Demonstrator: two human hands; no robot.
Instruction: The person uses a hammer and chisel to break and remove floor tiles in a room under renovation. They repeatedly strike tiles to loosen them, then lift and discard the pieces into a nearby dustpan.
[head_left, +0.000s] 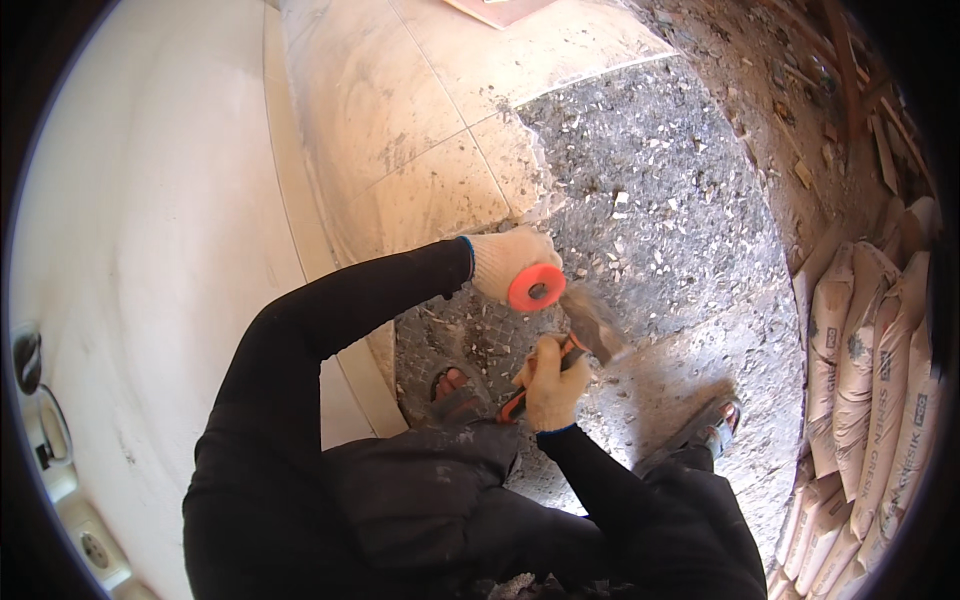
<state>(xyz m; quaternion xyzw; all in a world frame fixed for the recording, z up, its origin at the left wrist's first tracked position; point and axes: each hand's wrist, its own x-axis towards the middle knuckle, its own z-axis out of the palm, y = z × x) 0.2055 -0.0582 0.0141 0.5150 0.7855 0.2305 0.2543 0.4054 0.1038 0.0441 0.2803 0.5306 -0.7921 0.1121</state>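
My left hand (508, 262), in a cream knit glove with a blue cuff edge, is closed around a chisel with a round orange-red hand guard (520, 291). The chisel's blade is hidden below the hand and guard. My right hand (556, 388), gloved the same way, grips a hammer (590, 335) by its orange and black handle. The hammer's head is smeared by motion, close to the guard's lower right. Both hands are over a rough, dark grey floor patch (650, 190) strewn with pale chips, near the broken edge of the cream tiles (430, 190).
A white wall (150, 220) runs along the left, with a socket (94, 548) low down. Stacked paper sacks (855, 350) stand at the right, with rubble and wood pieces (800, 100) beyond. My sandalled feet are on either side of the work spot.
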